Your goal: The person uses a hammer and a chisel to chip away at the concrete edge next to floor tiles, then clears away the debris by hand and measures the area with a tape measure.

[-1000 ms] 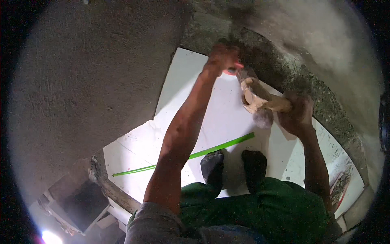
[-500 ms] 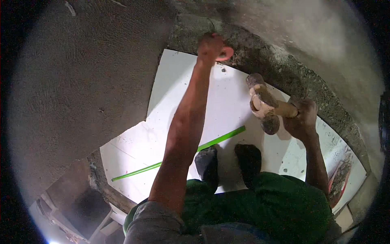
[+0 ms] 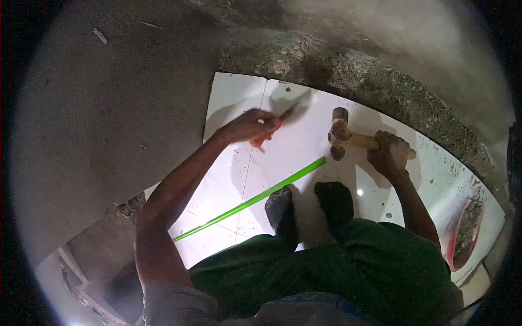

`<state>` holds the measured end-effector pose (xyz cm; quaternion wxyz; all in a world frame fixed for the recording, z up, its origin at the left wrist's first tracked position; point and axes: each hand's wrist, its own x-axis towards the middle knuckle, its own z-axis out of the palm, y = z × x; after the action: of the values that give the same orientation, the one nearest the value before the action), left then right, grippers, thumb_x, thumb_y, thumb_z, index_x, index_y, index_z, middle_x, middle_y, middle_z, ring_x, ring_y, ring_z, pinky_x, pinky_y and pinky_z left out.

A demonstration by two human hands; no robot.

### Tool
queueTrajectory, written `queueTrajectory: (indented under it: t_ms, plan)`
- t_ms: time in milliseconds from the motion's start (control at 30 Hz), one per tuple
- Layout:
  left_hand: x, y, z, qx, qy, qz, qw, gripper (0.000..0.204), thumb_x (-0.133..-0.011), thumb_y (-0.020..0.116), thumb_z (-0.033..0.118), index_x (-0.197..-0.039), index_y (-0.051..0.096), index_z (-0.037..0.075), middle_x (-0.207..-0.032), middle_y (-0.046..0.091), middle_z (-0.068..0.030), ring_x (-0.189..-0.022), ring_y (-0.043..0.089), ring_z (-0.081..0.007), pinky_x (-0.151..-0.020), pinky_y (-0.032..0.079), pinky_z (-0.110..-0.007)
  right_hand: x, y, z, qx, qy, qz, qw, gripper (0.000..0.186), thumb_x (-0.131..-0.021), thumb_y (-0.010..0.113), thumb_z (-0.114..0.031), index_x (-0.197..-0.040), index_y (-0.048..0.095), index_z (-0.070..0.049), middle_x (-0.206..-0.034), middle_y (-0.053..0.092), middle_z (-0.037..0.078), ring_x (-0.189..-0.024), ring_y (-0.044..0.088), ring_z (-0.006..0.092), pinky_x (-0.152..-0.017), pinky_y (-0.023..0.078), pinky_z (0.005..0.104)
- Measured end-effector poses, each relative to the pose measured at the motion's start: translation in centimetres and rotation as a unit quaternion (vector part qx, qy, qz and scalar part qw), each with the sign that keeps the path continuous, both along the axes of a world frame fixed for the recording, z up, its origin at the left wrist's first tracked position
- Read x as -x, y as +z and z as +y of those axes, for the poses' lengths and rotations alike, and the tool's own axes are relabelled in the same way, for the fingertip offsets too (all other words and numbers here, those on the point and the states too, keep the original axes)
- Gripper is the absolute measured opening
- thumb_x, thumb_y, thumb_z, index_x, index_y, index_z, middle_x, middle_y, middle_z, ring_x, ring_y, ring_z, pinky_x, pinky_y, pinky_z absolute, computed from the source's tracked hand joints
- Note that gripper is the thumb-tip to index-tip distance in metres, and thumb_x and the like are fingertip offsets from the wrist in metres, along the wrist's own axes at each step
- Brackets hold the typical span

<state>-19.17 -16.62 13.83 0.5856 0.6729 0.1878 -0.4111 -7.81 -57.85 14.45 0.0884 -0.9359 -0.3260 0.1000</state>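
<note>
My left hand (image 3: 252, 126) is closed around a red-handled tool (image 3: 262, 139) with a narrow blade, over the white tiles (image 3: 293, 130) left of the middle. The blade tapers to a point toward the far right; motion smears it, so its exact kind is unclear. My right hand (image 3: 390, 156) grips the wooden handle of a hammer (image 3: 341, 132). The hammer's stubby, dirty head hangs above the tiles, left of that hand. A long bright green strip (image 3: 253, 201) lies slantwise across the tiles, its far end near my dark-covered feet (image 3: 333, 204).
Rough, crumbly mortar (image 3: 375, 87) lines the tiles' far edge, below a grey wall (image 3: 424, 43). Grey cement surface (image 3: 109, 119) spreads over the left side. At the right sits a red-rimmed container (image 3: 452, 247) with dirt-like material inside. Crumbs dot the tiles.
My left hand has drawn back from the far mortar edge, down and to the left, bringing the red-handled tool over the tiles. The hammer has shifted slightly left and turned.
</note>
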Motion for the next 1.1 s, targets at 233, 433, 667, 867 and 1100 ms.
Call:
queueTrajectory:
  t_ms: [233,433,667,867,1100]
  plan:
    - [6.1,-0.6,0.1,-0.053,-0.127,0.051,0.989,0.047,-0.102,0.063,0.049,-0.102,0.072,0.003,-0.086,0.071,-0.0104,-0.08,0.074,-0.0207,-0.077,0.063,-0.04,1.0,-4.3,-4.1,0.083,0.001,0.01,0.996,0.029,-0.08,0.071,-0.031,-0.1,0.068,-0.009,-0.091,0.069,0.015,-0.088,0.069,0.0369,-0.081,0.054,0.0519]
    - [4.2,-6.4,4.3,-0.482,-0.238,-0.313,0.783,0.023,-0.101,0.059,0.027,-0.1,0.07,0.007,-0.097,0.071,-0.0203,-0.088,0.067,-0.0446,-0.08,0.053,-0.055,1.9,-4.2,-6.1,0.124,-0.055,0.042,0.99,0.026,-0.086,0.067,-0.03,-0.098,0.071,-0.008,-0.093,0.071,0.016,-0.09,0.069,0.0374,-0.085,0.054,0.0531]
    - [-8.5,-12.1,8.9,-0.615,0.067,-0.303,0.725,0.068,-0.1,0.057,0.043,-0.146,0.044,-0.006,-0.156,0.037,-0.0309,-0.141,0.041,-0.047,-0.119,0.035,-0.054,1.2,-3.8,-6.4,0.208,-0.048,0.138,0.967,0.025,-0.085,0.068,-0.027,-0.099,0.071,-0.007,-0.095,0.07,0.017,-0.09,0.069,0.039,-0.082,0.053,0.0529]
    - [-15.4,-14.6,8.5,-0.539,0.273,-0.307,0.735,0.068,-0.105,0.043,0.054,-0.155,0.044,0.008,-0.16,0.039,-0.0287,-0.148,0.035,-0.0502,-0.121,0.026,-0.065,1.1,-5.0,-6.8,0.155,-0.047,0.12,0.98,0.033,-0.079,0.071,-0.025,-0.106,0.07,-0.005,-0.097,0.069,0.019,-0.092,0.067,0.0396,-0.083,0.052,0.0525]
    - [-17.1,-19.6,7.5,-0.672,-0.019,-0.338,0.659,0.079,-0.108,0.032,0.055,-0.162,0.027,-0.002,-0.165,0.031,-0.0292,-0.156,0.02,-0.0492,-0.127,0.013,-0.062,0.7,-5.6,-6.7,0.055,-0.002,0.027,0.998,0.038,-0.059,0.072,-0.011,-0.096,0.065,-0.008,-0.088,0.066,0.017,-0.084,0.066,0.0419,-0.075,0.052,0.0537]
